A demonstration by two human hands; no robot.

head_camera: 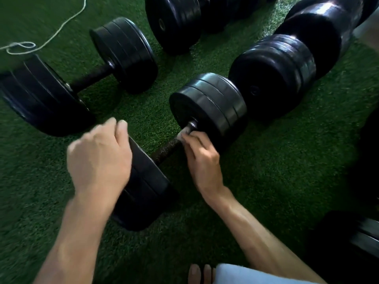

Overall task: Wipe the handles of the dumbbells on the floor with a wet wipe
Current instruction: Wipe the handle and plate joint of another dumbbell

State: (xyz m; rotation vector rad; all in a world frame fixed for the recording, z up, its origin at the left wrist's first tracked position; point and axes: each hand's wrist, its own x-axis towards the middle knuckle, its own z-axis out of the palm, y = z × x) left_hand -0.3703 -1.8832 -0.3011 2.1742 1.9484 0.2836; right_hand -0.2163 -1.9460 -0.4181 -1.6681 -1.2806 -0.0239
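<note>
As right hand (202,158) wipes handle (168,147), open turf (287,160) rightward

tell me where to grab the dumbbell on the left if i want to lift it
Grip the dumbbell by its bare handle, coming down from above. It lies flat on the turf with the bar exposed between two wide plate stacks, so the middle is the only narrow, balanced part that hands can wrap.
</note>
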